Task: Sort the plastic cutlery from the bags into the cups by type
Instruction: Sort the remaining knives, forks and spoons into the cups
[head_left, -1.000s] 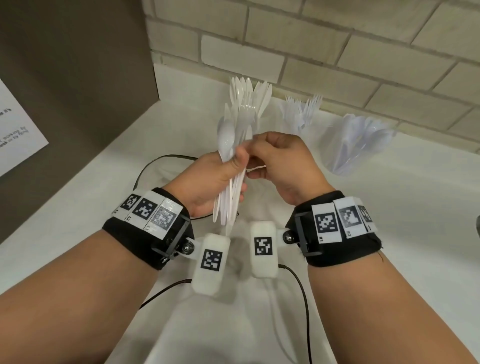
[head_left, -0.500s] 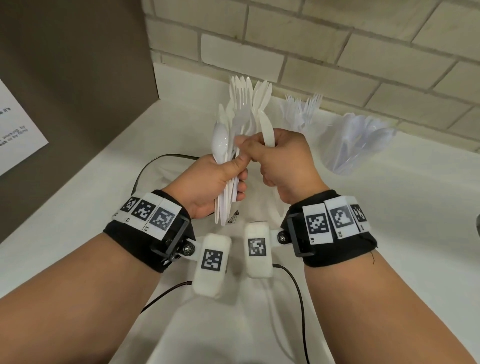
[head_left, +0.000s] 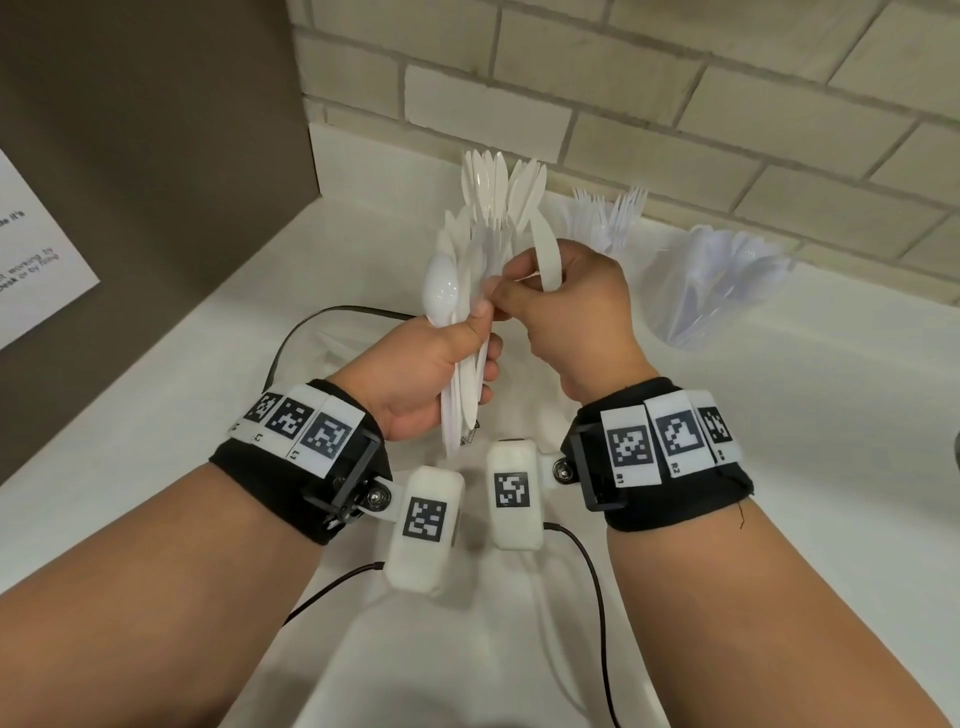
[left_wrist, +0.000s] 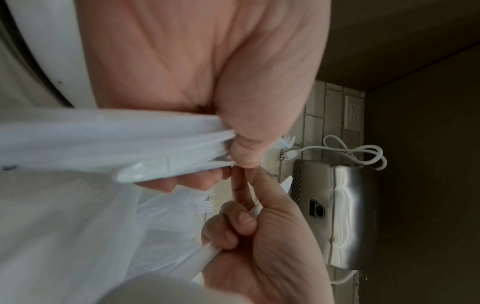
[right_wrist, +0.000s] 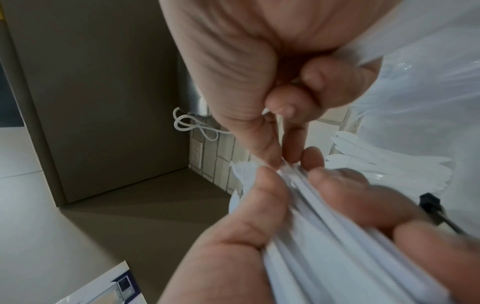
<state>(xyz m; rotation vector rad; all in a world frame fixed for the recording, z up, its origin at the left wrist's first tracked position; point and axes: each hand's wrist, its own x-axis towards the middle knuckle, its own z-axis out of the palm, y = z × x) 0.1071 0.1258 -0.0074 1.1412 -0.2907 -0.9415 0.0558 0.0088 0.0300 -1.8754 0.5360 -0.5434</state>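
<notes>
My left hand (head_left: 483, 338) grips a bundle of white plastic cutlery (head_left: 462, 291) upright above the counter, with a spoon (head_left: 440, 288) at its left edge. My right hand (head_left: 498, 299) holds one white knife (head_left: 548, 254) in its curled fingers, and its thumb and forefinger pinch another piece in the bundle. The right wrist view shows that pinch on the bundle (right_wrist: 324, 236) close up. Along the wall stand three clear cups: one with knives (head_left: 498, 192), one with forks (head_left: 608, 218), one with spoons (head_left: 711, 291).
A crumpled clear plastic bag (left_wrist: 78, 226) lies on the white counter (head_left: 779, 467) under my hands. A black cable (head_left: 311, 322) loops at the left. A dark panel (head_left: 156, 130) closes the left side, a brick wall (head_left: 675, 104) the back. A steel appliance (left_wrist: 337, 205) is nearby.
My right hand drew a knife out of the bundle, turned it upright in its fingers, then came back to pinch at the bundle. The left hand stayed nearly still.
</notes>
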